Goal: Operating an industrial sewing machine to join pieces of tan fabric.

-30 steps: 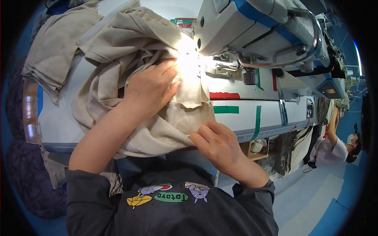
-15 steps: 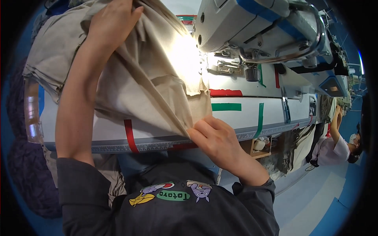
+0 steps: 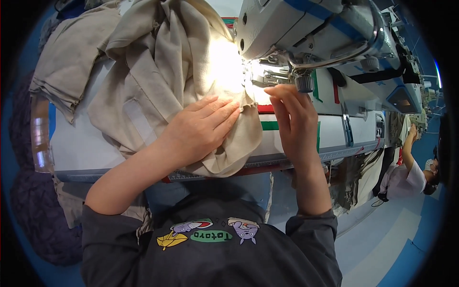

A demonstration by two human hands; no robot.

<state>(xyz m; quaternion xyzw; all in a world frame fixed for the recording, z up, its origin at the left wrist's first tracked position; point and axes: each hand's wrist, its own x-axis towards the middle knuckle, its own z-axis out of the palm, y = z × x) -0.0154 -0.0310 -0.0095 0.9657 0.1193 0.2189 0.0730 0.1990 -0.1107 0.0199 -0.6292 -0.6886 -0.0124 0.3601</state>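
Observation:
A beige garment (image 3: 162, 71) lies bunched on the white sewing table (image 3: 86, 143), its edge brightly lit under the needle of a grey and blue sewing machine (image 3: 315, 38). My left hand (image 3: 203, 129) lies flat on the cloth, fingers spread, pressing it down just left of the needle. My right hand (image 3: 294, 119) is raised beside the presser foot (image 3: 267, 79), fingers pointing up at the machine's lit needle area, holding nothing that I can see.
A stack of folded beige pieces (image 3: 67, 62) sits at the table's far left. Red and green tape marks (image 3: 270, 119) run on the table under the machine. Another person (image 3: 411, 167) in white works at the right, over a blue floor.
My left hand came down from the far left corner and now presses flat on the cloth by the needle. My right hand left the garment's near edge and rose to the presser foot.

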